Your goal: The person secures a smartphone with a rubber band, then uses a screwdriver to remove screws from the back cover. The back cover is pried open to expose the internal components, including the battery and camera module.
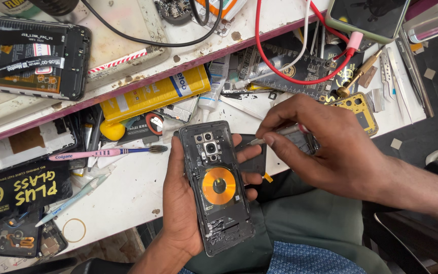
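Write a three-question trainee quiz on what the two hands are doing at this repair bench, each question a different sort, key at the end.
1. True or false: the left hand holds the opened phone with its orange coil facing up.
2. The right hand pinches: A) the pink toothbrush B) a thin metal tool C) the rubber band.
3. Fill in: the tool's tip sits beside the phone's upper ____ edge, as seen in the picture.

Key: 1 true; 2 B; 3 right.
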